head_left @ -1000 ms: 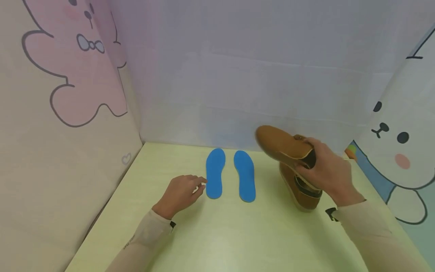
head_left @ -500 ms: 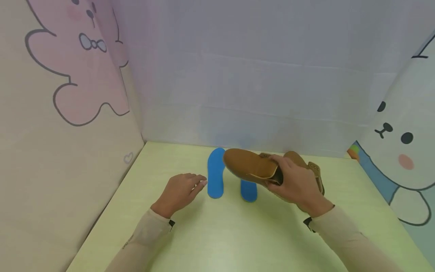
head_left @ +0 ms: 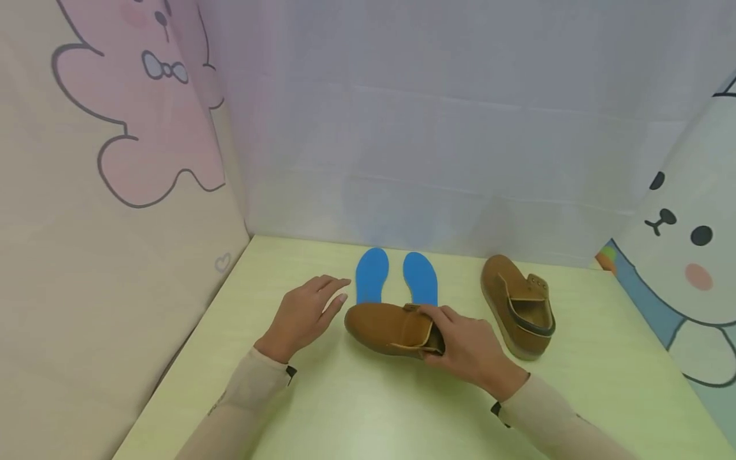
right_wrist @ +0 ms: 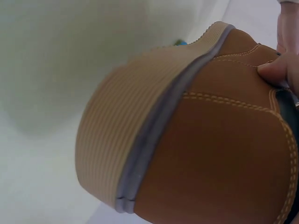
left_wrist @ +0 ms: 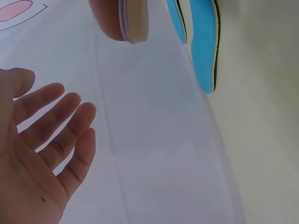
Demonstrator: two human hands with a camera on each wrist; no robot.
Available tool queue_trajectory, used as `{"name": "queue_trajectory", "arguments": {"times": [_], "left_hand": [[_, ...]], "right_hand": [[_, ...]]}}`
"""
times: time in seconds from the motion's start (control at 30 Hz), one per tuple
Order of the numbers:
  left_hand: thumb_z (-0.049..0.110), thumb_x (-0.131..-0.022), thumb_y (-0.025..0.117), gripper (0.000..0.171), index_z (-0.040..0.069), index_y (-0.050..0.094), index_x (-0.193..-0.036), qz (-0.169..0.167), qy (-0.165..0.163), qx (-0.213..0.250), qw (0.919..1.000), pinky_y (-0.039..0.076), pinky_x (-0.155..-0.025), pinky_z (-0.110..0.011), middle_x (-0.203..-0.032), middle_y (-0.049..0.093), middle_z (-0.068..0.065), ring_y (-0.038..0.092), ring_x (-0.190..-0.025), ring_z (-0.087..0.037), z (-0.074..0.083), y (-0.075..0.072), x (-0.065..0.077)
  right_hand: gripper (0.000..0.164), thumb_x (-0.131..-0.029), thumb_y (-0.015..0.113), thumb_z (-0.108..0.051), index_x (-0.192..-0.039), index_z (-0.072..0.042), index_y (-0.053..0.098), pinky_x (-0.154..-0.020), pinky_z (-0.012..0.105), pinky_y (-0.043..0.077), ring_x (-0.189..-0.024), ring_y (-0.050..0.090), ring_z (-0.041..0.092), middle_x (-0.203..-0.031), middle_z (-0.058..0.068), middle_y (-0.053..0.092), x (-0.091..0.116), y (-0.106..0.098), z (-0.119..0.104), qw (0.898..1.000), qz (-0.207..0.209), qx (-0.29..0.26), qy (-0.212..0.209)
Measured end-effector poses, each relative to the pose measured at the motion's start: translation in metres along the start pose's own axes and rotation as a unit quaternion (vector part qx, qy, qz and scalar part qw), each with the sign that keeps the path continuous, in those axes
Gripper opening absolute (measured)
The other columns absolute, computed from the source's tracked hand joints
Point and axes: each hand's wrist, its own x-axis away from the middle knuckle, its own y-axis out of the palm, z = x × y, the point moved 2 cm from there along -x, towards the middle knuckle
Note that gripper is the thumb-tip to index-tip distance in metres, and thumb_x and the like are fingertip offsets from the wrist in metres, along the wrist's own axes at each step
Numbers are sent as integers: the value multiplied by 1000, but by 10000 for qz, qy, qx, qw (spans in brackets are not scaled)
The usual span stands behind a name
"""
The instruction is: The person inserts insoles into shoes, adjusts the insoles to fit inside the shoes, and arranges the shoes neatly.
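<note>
Left hand (head_left: 300, 315) relaxed, right hand (head_left: 473, 345) curled

Near ends of left insole (head_left: 372, 276) and right insole (head_left: 421, 279) were hidden behind held shoe (head_left: 379, 324). In right wrist view, held shoe ran past right and bottom edges.

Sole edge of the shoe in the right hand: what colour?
The sole edge is tan and ribbed, bordered by a grey band; clearest in the right wrist view.
</note>
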Motion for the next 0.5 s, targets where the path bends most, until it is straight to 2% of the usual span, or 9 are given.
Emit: {"name": "queue_trajectory", "arguments": {"times": [0.27, 0.5], "left_hand": [[27, -104, 58, 28, 12, 72, -124, -151, 117, 103, 9998, 59, -71, -34, -111, 71, -2, 69, -97, -19, 4, 6, -2], [27, -104, 59, 27, 13, 73, -122, -216, 194, 104, 9995, 58, -71, -33, -109, 72, -1, 69, -93, -17, 6, 10, -4]], "right_hand": [[75, -72, 86, -42, -137, -20, 54, -47, 24, 41, -68, 65, 11, -105, -2, 66, 10, 20, -10, 9993, -171, -163, -277], [72, -74, 84, -46, -136, -24, 54, -49, 25, 42, -70, 65, 10, -106, -4, 66, 12, 27, -14, 9980, -514, -324, -175]]}}
